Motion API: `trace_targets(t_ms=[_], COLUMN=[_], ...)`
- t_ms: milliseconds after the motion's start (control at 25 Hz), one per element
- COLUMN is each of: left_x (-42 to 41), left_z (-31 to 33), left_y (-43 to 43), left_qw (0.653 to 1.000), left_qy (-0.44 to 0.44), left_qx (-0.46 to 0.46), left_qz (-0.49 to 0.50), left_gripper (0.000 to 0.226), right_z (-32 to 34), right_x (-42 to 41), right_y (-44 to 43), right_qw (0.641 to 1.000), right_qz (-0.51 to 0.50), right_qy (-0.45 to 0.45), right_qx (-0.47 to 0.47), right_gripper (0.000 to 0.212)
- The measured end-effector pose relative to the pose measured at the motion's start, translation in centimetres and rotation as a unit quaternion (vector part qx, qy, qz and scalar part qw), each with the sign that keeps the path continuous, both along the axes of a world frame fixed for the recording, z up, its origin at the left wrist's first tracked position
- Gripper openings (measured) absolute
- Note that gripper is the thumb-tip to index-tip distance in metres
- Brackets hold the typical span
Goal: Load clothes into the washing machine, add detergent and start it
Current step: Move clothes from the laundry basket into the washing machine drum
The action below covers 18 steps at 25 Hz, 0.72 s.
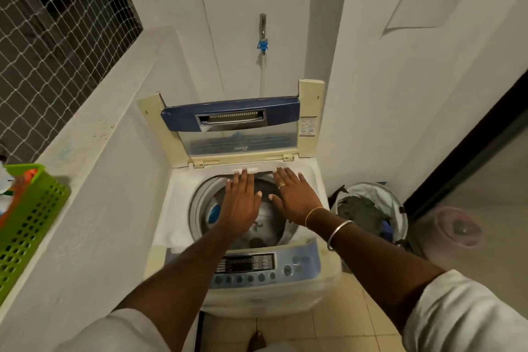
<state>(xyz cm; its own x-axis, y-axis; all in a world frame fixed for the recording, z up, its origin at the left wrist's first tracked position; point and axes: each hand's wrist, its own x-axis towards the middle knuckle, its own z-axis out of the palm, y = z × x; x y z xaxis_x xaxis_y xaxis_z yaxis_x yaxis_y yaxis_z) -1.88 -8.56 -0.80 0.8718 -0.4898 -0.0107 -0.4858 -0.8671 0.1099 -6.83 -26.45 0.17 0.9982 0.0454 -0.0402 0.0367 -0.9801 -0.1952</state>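
A white top-loading washing machine (311, 177) stands before me with its blue-edged lid (231, 116) folded upright against the wall. Both my hands reach flat over the drum opening (200, 203). My left hand (240, 203) and my right hand (294, 197) have straight fingers, and their tips touch a white panel (258, 167) at the back rim of the tub. Neither hand holds anything. Inside the drum I see grey and blue items, mostly hidden by my hands. The control panel (257, 266) with its buttons lies along the front edge.
A laundry bag (371, 208) with dark clothes stands on the floor right of the machine. A green perforated basket (31, 220) sits on the low wall at left. A tap with a blue fitting (263, 44) hangs on the wall behind. A dark-framed door is at right.
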Motion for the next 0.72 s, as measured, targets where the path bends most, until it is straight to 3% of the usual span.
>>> trace_targets(t_ms=[440,720], left_x=[-8.2,-7.2], left_z=[1.5,-0.7], left_y=[-20.6,-29.2], left_qw=[0.998,0.987], left_qy=[-0.011,0.06], left_qx=[-0.058,-0.129], left_qz=[-0.026,-0.075], left_gripper=[0.059,0.055], right_z=[0.6,-1.3], right_x=[-8.3,-7.9], right_y=[-18.1,-26.2], right_qw=[1.0,0.997], right_qz=[-0.008,-0.061], right_qy=[0.007,0.031], right_qx=[-0.009,0.027], right_gripper=[0.061,0.062])
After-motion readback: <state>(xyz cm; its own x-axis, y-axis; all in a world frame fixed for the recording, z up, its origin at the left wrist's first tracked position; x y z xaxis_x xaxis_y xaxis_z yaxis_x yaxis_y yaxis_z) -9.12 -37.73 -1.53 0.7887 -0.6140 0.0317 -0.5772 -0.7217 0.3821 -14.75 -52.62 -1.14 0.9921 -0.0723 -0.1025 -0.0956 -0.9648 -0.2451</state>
